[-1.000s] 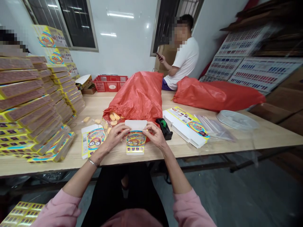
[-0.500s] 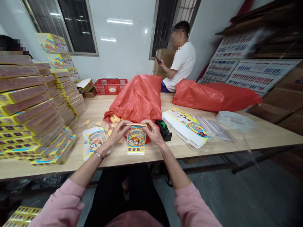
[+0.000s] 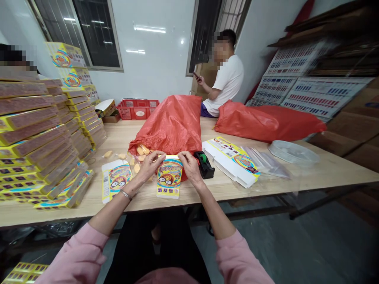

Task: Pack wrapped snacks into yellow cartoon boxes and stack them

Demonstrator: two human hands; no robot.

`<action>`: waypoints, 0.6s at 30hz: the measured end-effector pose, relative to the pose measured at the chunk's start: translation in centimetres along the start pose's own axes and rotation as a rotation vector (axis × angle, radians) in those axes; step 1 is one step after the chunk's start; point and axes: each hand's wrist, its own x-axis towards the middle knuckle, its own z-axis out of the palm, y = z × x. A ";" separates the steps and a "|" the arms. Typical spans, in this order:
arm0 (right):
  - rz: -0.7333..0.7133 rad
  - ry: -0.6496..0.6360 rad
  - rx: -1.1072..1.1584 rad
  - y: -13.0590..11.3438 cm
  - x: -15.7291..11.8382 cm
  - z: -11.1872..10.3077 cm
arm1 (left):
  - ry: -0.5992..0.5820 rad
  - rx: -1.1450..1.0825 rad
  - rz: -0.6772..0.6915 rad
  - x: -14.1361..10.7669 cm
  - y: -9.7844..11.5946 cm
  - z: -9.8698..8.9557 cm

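Note:
A small yellow box (image 3: 169,179) with a cartoon face in glasses stands near the table's front edge. My left hand (image 3: 151,163) pinches its upper left corner, and my right hand (image 3: 190,165) grips the upper right corner. A flat printed box (image 3: 117,179) lies to the left, partly behind my left forearm. Small wrapped yellow pieces (image 3: 143,150) spill from the mouth of a red sack (image 3: 177,122) just beyond my hands. Right of my right hand sits a black tape dispenser (image 3: 205,165) with green tape.
Tall stacks of yellow boxes (image 3: 44,138) fill the left. To the right lie white-and-yellow cartons (image 3: 231,159), clear plastic bags (image 3: 263,159), a round plastic tray (image 3: 293,152) and another red sack (image 3: 266,120). A red basket (image 3: 138,109) and a person (image 3: 227,81) holding a phone are farther back.
The small box has shifted slightly down and left, and its top flap now looks narrower. My fingers have moved a little at its upper edge.

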 end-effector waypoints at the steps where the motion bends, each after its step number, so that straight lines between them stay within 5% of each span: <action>1: -0.013 0.013 -0.023 -0.1 0.0 0.0 | -0.001 -0.011 -0.001 0.1 -0.1 0.0; 8: -0.198 0.018 -0.048 -0.1 -0.6 -0.8 | -0.099 -0.024 -0.007 0.6 -0.2 -0.6; 13: -0.336 -0.058 -0.046 1.0 -1.8 -1.3 | -0.096 0.106 0.214 -0.2 -0.5 -0.8; 18: -0.393 -0.096 -0.055 1.6 -3.4 -0.7 | -0.085 0.164 0.330 -1.7 -3.1 -1.2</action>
